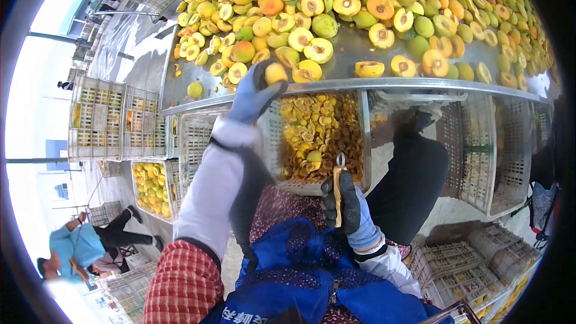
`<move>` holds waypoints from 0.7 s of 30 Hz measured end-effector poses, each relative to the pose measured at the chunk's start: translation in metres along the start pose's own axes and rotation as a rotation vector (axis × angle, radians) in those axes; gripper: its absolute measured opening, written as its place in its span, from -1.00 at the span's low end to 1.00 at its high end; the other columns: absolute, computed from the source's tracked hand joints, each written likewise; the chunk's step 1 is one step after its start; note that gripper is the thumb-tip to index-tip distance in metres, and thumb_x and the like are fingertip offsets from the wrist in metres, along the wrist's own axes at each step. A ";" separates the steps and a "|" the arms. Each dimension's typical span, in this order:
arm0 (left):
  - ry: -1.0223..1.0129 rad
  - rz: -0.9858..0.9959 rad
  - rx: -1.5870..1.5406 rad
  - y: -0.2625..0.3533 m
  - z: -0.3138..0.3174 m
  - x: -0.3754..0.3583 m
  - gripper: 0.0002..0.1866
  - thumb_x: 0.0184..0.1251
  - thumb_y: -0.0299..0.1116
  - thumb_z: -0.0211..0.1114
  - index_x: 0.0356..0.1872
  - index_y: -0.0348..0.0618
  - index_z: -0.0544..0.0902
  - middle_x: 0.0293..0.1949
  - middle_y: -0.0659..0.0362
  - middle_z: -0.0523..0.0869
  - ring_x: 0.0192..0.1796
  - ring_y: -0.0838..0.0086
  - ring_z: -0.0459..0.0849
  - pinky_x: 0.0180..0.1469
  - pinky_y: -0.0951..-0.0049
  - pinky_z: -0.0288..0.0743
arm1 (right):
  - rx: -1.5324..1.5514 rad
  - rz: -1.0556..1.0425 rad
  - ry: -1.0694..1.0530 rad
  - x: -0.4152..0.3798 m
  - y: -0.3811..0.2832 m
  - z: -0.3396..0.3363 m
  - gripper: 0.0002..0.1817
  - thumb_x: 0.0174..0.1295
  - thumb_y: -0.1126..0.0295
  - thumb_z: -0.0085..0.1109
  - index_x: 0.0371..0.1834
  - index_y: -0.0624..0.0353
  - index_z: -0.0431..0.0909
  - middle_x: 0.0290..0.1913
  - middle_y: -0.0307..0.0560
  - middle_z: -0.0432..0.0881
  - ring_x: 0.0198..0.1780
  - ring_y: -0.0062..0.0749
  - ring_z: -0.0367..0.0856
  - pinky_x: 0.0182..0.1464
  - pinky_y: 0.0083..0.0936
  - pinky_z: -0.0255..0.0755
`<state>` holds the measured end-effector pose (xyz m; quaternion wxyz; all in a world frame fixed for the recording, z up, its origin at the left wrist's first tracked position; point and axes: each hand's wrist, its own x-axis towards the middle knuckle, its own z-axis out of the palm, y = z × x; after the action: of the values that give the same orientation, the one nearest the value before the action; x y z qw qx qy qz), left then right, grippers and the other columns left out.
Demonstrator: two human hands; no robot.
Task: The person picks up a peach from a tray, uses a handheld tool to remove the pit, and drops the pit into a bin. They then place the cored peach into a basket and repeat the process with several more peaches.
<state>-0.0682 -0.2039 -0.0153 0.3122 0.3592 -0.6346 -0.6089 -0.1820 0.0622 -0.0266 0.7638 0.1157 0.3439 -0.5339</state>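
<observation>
My left hand, in a blue-grey glove, is closed around a yellow peach at the front edge of the metal table. Low over my lap, my right hand in a dark and blue glove grips a pitting tool with a wooden handle; its small metal loop points away from me. Between my hands and under the table edge is a plastic crate holding yellow peach pieces and brown pits. Many halved peaches lie on the table beyond my left hand, several with pits showing.
At left stand stacked crates and a crate of yellow fruit. A leg in dark trousers is right of the pit crate, with another crate beyond it. More crates lie lower right. A person in teal is far left.
</observation>
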 end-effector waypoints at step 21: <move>0.058 0.027 -0.225 0.043 0.086 -0.177 -0.71 0.35 -0.35 0.04 -0.02 -0.34 0.39 -0.21 0.09 0.56 -0.17 0.52 0.51 -0.09 0.56 0.38 | -1.324 -1.055 0.068 -0.033 0.046 0.021 -0.53 0.29 0.32 -0.09 0.16 0.45 0.20 -0.20 0.19 0.50 -0.25 -0.10 0.49 -0.19 -0.32 0.37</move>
<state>-0.0461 -0.0087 0.0295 0.3769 0.3306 -0.5580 -0.6613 -0.1386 0.0938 0.0014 0.3138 -0.5154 0.6172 -0.5049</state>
